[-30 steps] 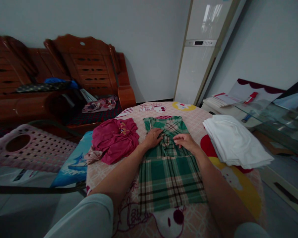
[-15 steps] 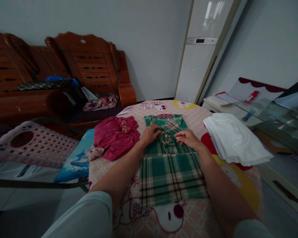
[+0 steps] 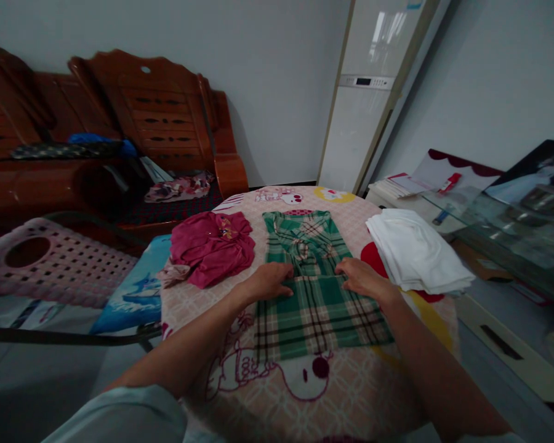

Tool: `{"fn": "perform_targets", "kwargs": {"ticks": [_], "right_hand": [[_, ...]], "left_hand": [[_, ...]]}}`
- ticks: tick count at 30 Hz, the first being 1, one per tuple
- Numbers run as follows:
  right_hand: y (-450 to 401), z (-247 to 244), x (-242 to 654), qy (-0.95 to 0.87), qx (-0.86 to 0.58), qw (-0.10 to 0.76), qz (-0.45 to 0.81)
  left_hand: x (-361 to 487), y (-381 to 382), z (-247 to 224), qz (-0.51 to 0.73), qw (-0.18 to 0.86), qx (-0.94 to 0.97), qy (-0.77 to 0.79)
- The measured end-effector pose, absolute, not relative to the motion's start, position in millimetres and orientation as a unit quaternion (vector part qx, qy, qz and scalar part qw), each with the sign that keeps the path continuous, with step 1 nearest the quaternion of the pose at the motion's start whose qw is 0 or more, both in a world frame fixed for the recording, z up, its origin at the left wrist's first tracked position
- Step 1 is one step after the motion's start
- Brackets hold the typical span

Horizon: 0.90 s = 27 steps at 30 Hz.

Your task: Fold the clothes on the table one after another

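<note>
A green plaid garment (image 3: 318, 314) lies spread flat in front of me, with a gathered, twisted patch at its upper middle and a seam across below it. My left hand (image 3: 273, 281) rests at the garment's left edge near that seam, thumb apart from the fingers. Opposite it, my right hand (image 3: 361, 278) touches the right edge, its fingers stretched towards the cloth. Neither hand visibly grips any fabric. To the left sits a crumpled dark pink garment (image 3: 212, 249) with a small embroidered motif. A folded white cloth stack (image 3: 418, 249) lies on the right.
The round table has a pink patterned cover (image 3: 268, 412). A woven pink chair (image 3: 87, 264) with a blue cushion (image 3: 136, 292) stands left, a wooden sofa (image 3: 161, 117) behind. A glass-topped cabinet (image 3: 484, 221) is close on the right; a tall white air conditioner (image 3: 351, 129) stands at the back.
Both hands have moved down the plaid garment towards me, from the gathered patch to its side edges by the seam. The view has shifted slightly right.
</note>
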State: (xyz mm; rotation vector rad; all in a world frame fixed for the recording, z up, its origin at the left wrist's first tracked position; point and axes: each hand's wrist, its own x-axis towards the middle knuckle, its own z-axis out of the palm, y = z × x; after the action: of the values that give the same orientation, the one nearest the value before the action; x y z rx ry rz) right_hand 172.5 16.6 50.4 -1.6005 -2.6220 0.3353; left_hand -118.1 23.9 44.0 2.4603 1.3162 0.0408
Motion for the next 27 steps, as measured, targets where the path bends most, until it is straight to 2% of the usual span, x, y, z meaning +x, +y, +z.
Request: {"fn": "perform_targets", "kwargs": {"ticks": [9,16,20,27], "right_hand": [[34,63,160,-0.831,-0.530,-0.077,0.148],[23,59,165,-0.842,-0.525,-0.031,0.117],[24,58,169,-0.828,-0.536,-0.017,0.166],[20,65,174,-0.822,-0.511,0.037,0.249]], "left_hand": [[-113,26,48,-0.035,0.149,0.890,0.429],[-112,16,44,-0.002,0.132,0.875,0.466],[-113,19,46,-0.022,0.153,0.885,0.439],[-115,16,48,0.030,0.191,0.889,0.416]]}}
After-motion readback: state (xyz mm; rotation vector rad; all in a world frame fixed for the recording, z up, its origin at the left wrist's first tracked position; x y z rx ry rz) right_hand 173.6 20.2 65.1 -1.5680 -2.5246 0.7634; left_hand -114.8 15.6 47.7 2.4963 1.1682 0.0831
